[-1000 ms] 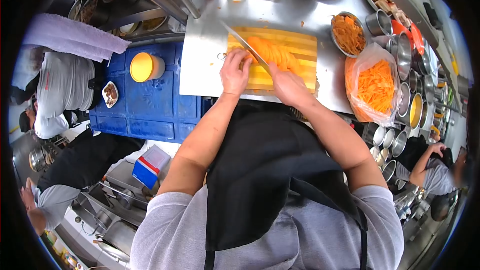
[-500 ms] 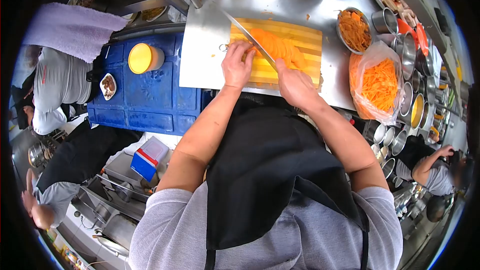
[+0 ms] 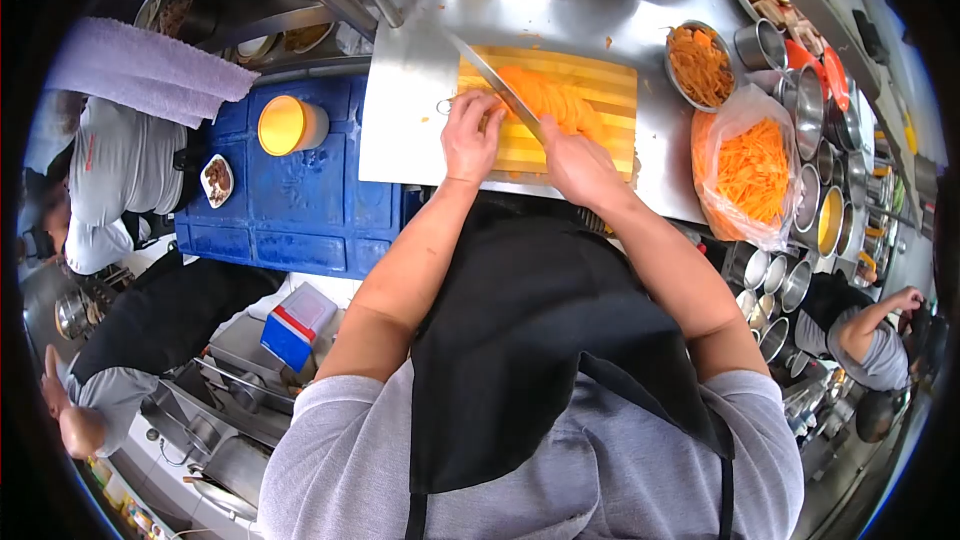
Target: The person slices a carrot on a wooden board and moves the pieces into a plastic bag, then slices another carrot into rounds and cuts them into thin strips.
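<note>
Right hand [image 3: 580, 168] gripping knife [image 3: 503, 88], left hand [image 3: 469, 144] curled (grip unclear), orange slices [image 3: 552, 100] beyond both

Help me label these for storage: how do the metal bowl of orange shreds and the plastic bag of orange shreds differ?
The metal bowl is round and firm-walled; the plastic bag is see-through and crumpled. The bowl looks smaller than the bag. The bowl's shreds look darker and more matted; the bag's shreds are brighter, distinct strips. Both are open on top.
</note>
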Action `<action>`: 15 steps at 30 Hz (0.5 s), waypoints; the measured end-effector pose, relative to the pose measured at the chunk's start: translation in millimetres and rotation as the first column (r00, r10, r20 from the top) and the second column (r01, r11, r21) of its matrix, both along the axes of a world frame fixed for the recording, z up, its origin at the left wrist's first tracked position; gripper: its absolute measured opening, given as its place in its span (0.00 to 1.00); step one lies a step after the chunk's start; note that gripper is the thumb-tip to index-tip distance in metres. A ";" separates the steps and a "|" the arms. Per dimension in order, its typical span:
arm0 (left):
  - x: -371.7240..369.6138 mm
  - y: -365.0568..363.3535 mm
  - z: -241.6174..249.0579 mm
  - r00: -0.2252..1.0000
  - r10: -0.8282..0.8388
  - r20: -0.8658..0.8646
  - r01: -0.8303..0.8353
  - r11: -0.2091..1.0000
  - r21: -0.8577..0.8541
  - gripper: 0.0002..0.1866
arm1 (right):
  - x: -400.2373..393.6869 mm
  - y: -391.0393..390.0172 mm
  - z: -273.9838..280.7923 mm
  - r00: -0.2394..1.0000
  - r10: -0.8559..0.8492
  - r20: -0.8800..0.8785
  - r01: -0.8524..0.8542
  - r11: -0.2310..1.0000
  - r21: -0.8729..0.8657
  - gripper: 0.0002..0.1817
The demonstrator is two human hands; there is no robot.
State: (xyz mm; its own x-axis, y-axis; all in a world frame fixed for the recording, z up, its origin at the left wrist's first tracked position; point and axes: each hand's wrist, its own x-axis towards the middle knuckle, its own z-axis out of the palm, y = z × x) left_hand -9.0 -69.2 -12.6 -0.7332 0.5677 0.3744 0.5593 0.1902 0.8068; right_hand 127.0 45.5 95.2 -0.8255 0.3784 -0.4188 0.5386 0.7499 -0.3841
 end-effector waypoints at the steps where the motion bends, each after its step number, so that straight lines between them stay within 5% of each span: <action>1: 0.2 -0.6 -1.1 1.000 0.001 0.002 -0.001 1.000 -0.001 0.09 | 1.5 -1.1 6.5 1.000 -0.013 0.010 0.013 1.000 0.002 0.17; 15: 1.2 1.3 3.9 0.999 0.006 -0.048 -0.006 1.000 0.008 0.08 | 5.5 -11.7 11.5 1.000 0.014 0.018 -0.015 0.999 0.051 0.15</action>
